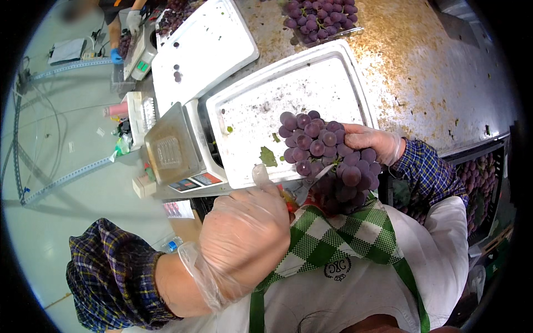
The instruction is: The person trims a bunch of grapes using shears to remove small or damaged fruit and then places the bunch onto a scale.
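Note:
My left hand (245,237), in a clear plastic glove, grips the red-and-yellow handles of small scissors (318,179). The metal blades point right, against the bunch of purple grapes (314,139), with a tip near a green stem. My right hand (372,141), also gloved, holds that bunch from its right side; most of its fingers are hidden. The bunch hangs over the near right part of a white foam tray (362,87). A torn green leaf (267,156) and small scraps lie in the tray. The lower grapes are in shadow before the green checked apron (308,245).
A digital scale (170,145) stands left of the tray; a second foam tray (204,45) lies beyond. Packed grapes (320,18) sit at the far side of the metal table (437,83). A black crate of grapes (479,191) is at right. A co-worker's gloved hand (134,21) shows far left.

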The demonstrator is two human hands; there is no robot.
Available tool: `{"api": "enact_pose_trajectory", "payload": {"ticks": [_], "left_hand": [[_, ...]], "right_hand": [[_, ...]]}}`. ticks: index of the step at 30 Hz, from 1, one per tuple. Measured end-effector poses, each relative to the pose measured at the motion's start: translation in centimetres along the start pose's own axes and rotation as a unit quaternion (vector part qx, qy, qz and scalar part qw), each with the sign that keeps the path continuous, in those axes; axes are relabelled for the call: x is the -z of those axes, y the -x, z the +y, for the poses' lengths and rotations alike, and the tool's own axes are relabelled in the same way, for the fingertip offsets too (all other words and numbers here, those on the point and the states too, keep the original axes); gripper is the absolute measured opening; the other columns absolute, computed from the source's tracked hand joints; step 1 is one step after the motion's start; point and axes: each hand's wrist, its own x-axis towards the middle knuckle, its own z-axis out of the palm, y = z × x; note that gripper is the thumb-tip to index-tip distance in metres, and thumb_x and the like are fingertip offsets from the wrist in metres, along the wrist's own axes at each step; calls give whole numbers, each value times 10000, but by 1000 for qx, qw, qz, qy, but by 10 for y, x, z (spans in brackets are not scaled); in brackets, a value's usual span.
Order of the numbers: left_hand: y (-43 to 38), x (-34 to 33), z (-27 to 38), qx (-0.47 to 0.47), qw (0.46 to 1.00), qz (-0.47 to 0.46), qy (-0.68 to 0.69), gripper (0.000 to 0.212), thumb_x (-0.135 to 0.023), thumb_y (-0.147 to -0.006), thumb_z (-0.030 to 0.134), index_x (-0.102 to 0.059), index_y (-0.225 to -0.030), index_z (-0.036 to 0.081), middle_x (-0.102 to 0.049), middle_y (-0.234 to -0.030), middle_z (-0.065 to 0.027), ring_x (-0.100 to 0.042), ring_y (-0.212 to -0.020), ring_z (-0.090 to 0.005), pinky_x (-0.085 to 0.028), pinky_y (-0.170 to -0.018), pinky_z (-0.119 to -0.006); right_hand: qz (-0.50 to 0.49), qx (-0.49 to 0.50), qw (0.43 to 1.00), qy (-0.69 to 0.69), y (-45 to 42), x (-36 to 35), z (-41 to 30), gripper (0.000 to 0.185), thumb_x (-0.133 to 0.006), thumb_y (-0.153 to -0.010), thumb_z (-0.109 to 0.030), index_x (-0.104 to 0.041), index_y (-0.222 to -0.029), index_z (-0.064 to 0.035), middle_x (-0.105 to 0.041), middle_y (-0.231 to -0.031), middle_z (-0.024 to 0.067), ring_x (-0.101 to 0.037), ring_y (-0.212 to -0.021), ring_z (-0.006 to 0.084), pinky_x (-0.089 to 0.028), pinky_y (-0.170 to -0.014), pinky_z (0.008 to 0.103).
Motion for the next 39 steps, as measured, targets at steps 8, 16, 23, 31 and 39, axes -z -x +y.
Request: {"api": "enact_pose_trajectory", "payload": {"ticks": [8, 16, 23, 31, 39], "left_hand": [[0, -23, -15, 41, 942, 44, 329, 227, -586, -905, 195, -573, -825, -17, -581, -680, -174, -606, -645, -363, -479, -540, -452], [7, -20, -24, 124, 831, 2, 542, 330, -559, -980, 299, -620, -1139, 15, -627, -819, -207, -594, -688, -356, -500, -674, -383], [25, 7, -55, 62, 925, 117, 355, 481, -696, -864, 229, -577, -1270, 0, -648, -978, -158, -604, -836, -350, -491, -757, -410], [33, 1, -52, 52, 983, 128, 120, 570, -756, -729, 259, -628, -1224, 9, -583, -880, -80, -555, -773, -241, -439, -679, -369], [22, 1, -44, 19, 989, 129, 64, 623, -803, -646, 202, -620, -1210, 12, -602, -1014, -95, -561, -861, -261, -435, -728, -413]], "right_hand": [[13, 12, 1000, -13, 2, -10, -7, 728, -612, -918, -298, -285, -1476, 35, -417, -1476, 188, -425, -1360, 300, -313, -1158, 432], [-17, 22, 1000, -10, -2, 2, -3, 632, -585, -948, -275, -347, -1449, 28, -449, -1454, 182, -451, -1339, 282, -331, -1148, 403], [42, -4, 999, 15, 2, 7, -3, 604, -534, -981, -252, -322, -1468, 35, -444, -1466, 169, -466, -1327, 259, -355, -1129, 386], [22, 0, 998, 53, -5, -28, -15, 751, -640, -900, -314, -304, -1475, 34, -444, -1460, 165, -437, -1347, 269, -310, -1153, 402], [13, 2, 997, 77, -4, -18, -10, 750, -612, -921, -310, -269, -1487, 43, -445, -1451, 172, -431, -1349, 259, -319, -1143, 378]]}}
